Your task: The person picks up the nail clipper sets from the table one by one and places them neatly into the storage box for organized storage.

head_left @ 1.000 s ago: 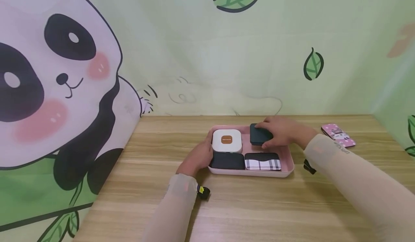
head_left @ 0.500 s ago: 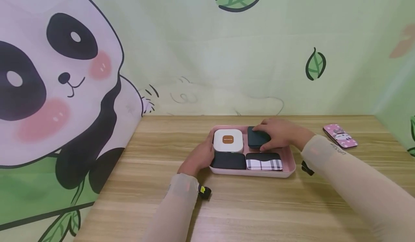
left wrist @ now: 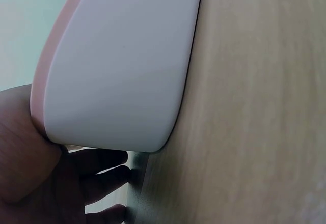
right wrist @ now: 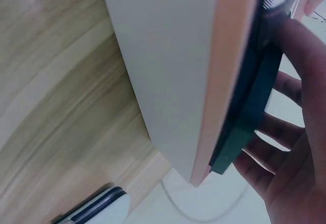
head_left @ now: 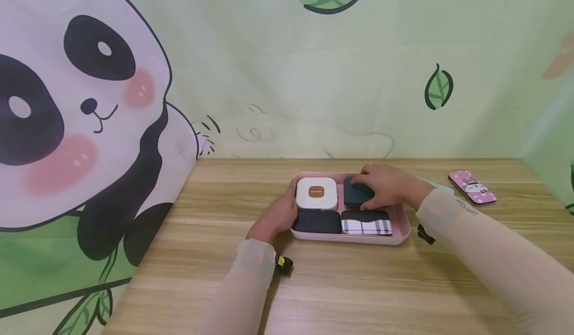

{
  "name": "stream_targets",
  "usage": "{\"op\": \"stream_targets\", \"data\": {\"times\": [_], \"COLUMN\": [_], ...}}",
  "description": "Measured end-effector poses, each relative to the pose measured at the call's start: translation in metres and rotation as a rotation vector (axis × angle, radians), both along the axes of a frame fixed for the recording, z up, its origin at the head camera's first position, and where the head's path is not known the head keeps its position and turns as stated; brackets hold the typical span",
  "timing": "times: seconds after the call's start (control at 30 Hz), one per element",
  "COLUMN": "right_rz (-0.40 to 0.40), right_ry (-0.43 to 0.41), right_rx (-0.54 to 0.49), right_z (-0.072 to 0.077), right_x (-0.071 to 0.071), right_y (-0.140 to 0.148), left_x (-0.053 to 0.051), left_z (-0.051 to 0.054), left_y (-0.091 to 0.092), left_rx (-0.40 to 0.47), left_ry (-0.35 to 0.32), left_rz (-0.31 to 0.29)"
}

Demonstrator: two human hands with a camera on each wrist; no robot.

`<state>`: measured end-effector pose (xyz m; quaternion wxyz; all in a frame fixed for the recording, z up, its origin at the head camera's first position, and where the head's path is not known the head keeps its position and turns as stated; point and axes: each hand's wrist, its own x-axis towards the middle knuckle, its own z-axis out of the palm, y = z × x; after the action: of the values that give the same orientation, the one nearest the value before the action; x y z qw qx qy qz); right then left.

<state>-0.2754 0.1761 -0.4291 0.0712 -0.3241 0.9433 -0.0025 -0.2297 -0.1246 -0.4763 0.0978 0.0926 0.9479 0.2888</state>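
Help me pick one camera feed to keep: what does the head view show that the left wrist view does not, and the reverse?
Only head: the right grip holding a dark teal case, a white box, a black case, a plaid case, a pink patterned case, a partly hidden pale green item and a printed panda.

Only left wrist: three separate fingertips of the left grip past the tray's rounded corner.

Both: the left grip against the tray, and the wooden table.
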Motion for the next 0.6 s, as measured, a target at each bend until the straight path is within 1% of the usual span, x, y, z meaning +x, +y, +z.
{"op": "stream_targets", "data": {"times": [0.23, 0.37, 0.6], "right_rz": [0.031, 0.035, 0.069], "right_ry": [-0.024, -0.039, -0.026], "right_rx": [-0.009, -0.019, -0.044], "right_z": [-0.0051, -0.0062, -0.004], "right_x": [0.0001, 0.0007, 0.0], "right_y": [0.001, 0.0014, -0.0015], "left_x": [0.0004, 0.0015, 0.0008], "left_z": [0.0007, 0.0007, 0.0009], "left_y": [0.0013, 0.0014, 0.0007], "left_rx": [0.001, 0.002, 0.004], "left_ry": [0.019, 0.015, 0.021], "left_rz": [-0.01, -0.008, -0.008]}}
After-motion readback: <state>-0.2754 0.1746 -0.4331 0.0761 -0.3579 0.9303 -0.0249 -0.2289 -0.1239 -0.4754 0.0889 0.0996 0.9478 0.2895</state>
